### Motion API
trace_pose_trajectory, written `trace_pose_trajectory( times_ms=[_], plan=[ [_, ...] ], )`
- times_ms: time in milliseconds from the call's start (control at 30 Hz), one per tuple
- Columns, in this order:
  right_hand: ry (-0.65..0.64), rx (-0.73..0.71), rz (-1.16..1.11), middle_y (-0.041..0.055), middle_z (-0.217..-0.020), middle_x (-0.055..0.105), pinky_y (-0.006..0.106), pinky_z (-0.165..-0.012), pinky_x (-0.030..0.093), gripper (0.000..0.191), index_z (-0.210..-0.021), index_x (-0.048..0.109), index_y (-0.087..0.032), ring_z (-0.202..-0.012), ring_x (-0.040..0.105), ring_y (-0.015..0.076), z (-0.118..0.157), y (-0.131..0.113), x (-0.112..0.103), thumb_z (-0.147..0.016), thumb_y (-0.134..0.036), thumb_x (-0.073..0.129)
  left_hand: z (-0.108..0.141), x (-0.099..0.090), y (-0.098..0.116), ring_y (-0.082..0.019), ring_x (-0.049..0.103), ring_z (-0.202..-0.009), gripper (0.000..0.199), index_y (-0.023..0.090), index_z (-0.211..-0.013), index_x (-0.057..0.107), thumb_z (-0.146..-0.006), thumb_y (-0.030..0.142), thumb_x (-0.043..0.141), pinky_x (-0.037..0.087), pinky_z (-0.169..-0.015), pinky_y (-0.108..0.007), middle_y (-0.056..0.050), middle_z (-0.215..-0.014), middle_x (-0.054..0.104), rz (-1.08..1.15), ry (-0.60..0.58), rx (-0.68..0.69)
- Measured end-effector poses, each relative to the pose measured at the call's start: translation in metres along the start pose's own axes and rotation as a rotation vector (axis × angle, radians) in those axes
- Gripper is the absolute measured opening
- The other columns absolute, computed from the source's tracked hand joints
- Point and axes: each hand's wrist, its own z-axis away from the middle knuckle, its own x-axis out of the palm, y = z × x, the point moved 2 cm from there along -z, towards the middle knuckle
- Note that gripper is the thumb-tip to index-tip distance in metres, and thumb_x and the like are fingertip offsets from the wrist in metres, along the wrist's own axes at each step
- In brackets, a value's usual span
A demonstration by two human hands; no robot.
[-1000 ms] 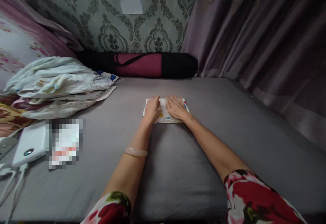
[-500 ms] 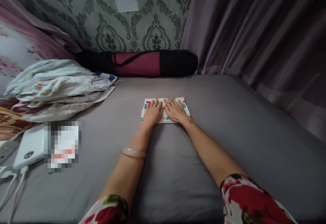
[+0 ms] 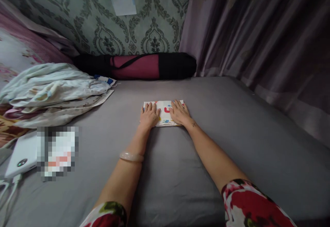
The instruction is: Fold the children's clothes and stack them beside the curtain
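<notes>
A folded white cloth [image 3: 163, 114] with red, blue and yellow prints lies flat on the grey bed sheet [image 3: 170, 158]. My left hand [image 3: 150, 114] rests palm down on its left side, fingers stretched out. On the right side of the cloth lies my right hand [image 3: 179, 112], also flat with its fingers extended. Between the two hands the middle of the cloth shows, with a red print on it. Parts of the cloth under both palms are hidden.
A long black and maroon bag [image 3: 136, 65] lies along the patterned wall. Rumpled light clothes [image 3: 56, 89] are heaped at the left. Nearer on that side are a white power bank [image 3: 24, 156] with cables and a blurred-out item [image 3: 60, 154]. A purple curtain [image 3: 219, 27] hangs at right.
My hands have moved apart along the cloth, left hand outward to the left edge and right hand toward the right edge, uncovering its middle. The view has shifted slightly.
</notes>
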Motion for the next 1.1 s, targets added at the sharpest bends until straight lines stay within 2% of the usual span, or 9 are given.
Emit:
trace_pose_trajectory(
  times_ms=[200,367,567,767,933,1033,1100],
  plan=[
    [-0.043,0.007,-0.032,0.0133,-0.161,0.021,0.045,-0.120,0.010,0.059,-0.153,0.029,-0.010,-0.149,0.016,0.0237,-0.001,0.002,-0.006,-0.102,-0.038,0.021,0.001,-0.003,-0.001,-0.030,0.025,-0.147,0.057,0.016,-0.147,0.039,-0.099,0.043,0.025,0.018,-0.119,-0.052,-0.014,-0.157,0.034,0.004,0.023,0.014],
    [0.032,0.098,-0.022,0.0159,-0.162,0.018,0.049,-0.120,0.010,0.061,-0.153,0.027,-0.007,-0.149,0.014,0.0264,0.001,0.011,-0.011,-0.102,-0.039,0.019,0.005,-0.006,-0.008,-0.032,0.021,-0.148,0.060,0.009,-0.145,0.042,-0.099,0.043,0.022,0.009,-0.120,-0.055,-0.018,-0.155,0.035,-0.026,0.200,-0.098],
    [0.002,0.130,-0.026,0.0160,-0.162,0.018,0.050,-0.119,0.013,0.064,-0.153,0.026,-0.006,-0.149,0.015,0.0280,0.000,0.017,-0.001,-0.101,-0.041,0.018,0.003,0.000,-0.014,-0.034,0.018,-0.149,0.068,0.006,-0.149,0.035,-0.098,0.047,0.019,0.010,-0.119,-0.057,-0.019,-0.158,0.027,0.023,0.034,-0.170],
    [-0.013,0.132,-0.023,0.0155,-0.162,0.018,0.049,-0.119,0.012,0.064,-0.153,0.026,-0.006,-0.149,0.015,0.0278,-0.001,0.017,0.000,-0.101,-0.042,0.019,0.003,0.000,-0.013,-0.034,0.021,-0.148,0.065,0.010,-0.148,0.037,-0.097,0.047,0.020,0.014,-0.118,-0.060,-0.019,-0.158,0.027,0.050,0.055,-0.167],
    [0.015,0.125,-0.027,0.0153,-0.161,0.023,0.047,-0.119,0.016,0.060,-0.151,0.030,-0.007,-0.148,0.020,0.0269,-0.001,0.019,-0.002,-0.100,-0.037,0.026,0.005,0.000,-0.013,-0.034,0.024,-0.147,0.061,0.012,-0.145,0.040,-0.097,0.044,0.023,0.017,-0.117,-0.061,-0.019,-0.158,0.029,0.072,0.081,-0.159],
    [0.014,0.109,-0.078,0.0145,-0.157,0.033,0.040,-0.117,0.025,0.054,-0.147,0.038,-0.009,-0.144,0.031,0.0234,-0.003,0.024,-0.009,-0.099,-0.032,0.031,0.003,-0.002,-0.014,-0.033,0.023,-0.147,0.060,0.011,-0.146,0.039,-0.097,0.043,0.022,0.018,-0.116,-0.061,-0.019,-0.158,0.028,0.069,0.058,-0.157],
    [0.040,0.100,-0.119,0.0149,-0.148,0.047,0.032,-0.109,0.036,0.049,-0.142,0.047,-0.010,-0.134,0.046,0.0207,-0.003,0.029,-0.016,-0.098,-0.029,0.034,0.000,-0.005,-0.017,-0.032,0.024,-0.147,0.059,0.012,-0.145,0.040,-0.097,0.042,0.023,0.020,-0.116,-0.059,-0.019,-0.158,0.029,0.065,0.019,-0.152]
  ],
)
